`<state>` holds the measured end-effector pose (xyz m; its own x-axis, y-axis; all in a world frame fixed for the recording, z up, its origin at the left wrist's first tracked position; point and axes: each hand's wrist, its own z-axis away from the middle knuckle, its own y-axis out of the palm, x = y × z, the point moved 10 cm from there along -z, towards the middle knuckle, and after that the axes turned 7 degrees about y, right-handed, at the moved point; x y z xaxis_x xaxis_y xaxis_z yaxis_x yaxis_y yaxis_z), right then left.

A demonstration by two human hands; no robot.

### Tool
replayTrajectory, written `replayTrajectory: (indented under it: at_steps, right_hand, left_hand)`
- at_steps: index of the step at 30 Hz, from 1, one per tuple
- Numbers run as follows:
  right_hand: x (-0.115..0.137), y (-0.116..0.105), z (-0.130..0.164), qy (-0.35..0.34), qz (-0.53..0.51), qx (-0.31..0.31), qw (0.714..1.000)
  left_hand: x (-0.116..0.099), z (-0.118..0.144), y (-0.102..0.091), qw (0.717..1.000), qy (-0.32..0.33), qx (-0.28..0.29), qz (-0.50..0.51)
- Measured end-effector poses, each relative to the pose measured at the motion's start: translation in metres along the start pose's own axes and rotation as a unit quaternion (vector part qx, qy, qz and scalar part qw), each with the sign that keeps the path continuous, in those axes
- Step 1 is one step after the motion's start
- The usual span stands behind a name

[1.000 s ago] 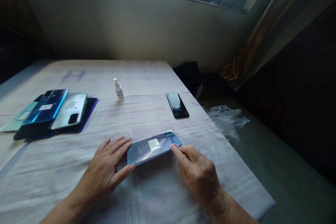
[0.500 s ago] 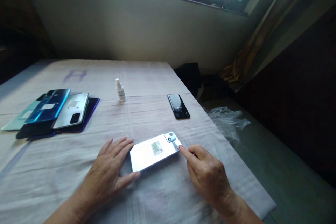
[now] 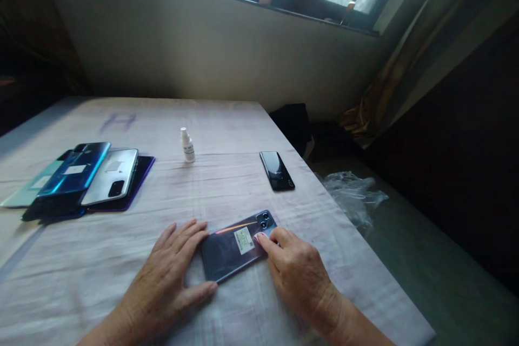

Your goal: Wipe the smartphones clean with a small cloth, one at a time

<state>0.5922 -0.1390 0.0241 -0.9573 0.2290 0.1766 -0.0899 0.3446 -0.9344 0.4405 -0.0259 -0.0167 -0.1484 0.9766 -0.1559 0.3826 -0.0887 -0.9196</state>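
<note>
A dark, glossy phone (image 3: 227, 248) lies back side up on the cloth, with a camera block at its upper right corner and a pale label (image 3: 244, 240) stuck near its middle. Against its left end rests my left hand (image 3: 166, 270), open, fingers spread along the upper corner and thumb at the lower one. My right hand (image 3: 300, 267) is closed over the right end, the index fingertip pressing on the back beside the label. A small pinkish-white bit shows under that fingertip; what it is I cannot make out.
Several phones or back covers, a blue one (image 3: 75, 170) and a silver one (image 3: 115, 175) among them, overlap at left. A small white bottle (image 3: 188, 146) stands mid-table. Near the right edge lies a black phone (image 3: 278, 171). Clear plastic (image 3: 352, 194) is on the floor beyond.
My right hand has slid left along the phone's back, from its right end to beside the label. The bright glare on the phone has turned dark. My left hand stays at the left end.
</note>
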Motion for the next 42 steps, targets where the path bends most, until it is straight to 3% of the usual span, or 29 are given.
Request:
replayTrajectory:
  at_steps: [6,13,18,26,33,37,42]
  right_hand:
    - [0.000,0.007,-0.014,0.008,0.026,0.013,1.000]
    - [-0.005,0.020,-0.031,0.034,0.050,0.070,0.996]
    - [-0.003,0.020,-0.039,0.019,0.039,0.054,0.998]
    - [0.001,0.008,-0.020,-0.016,0.021,0.004,1.000]
    - [0.004,0.000,-0.002,-0.011,-0.008,0.019,1.000]
    - [-0.009,-0.013,-0.001,-0.012,-0.070,0.018,0.997]
    - [-0.041,-0.021,-0.015,0.027,-0.033,-0.036,0.998]
  left_hand:
    - [-0.003,-0.002,-0.003,1.000,0.002,-0.004,0.000]
    - [-0.002,-0.003,-0.003,1.000,-0.010,0.003,0.015]
    - [-0.002,-0.003,-0.002,1.000,-0.010,0.007,0.024]
    - [-0.005,-0.005,-0.004,1.000,0.002,0.006,0.015]
    - [-0.003,-0.003,-0.002,1.000,-0.005,0.008,0.015]
    - [-0.002,-0.003,-0.003,1.000,-0.009,-0.004,0.022]
    - [0.001,-0.002,-0.003,0.999,-0.020,-0.001,0.025]
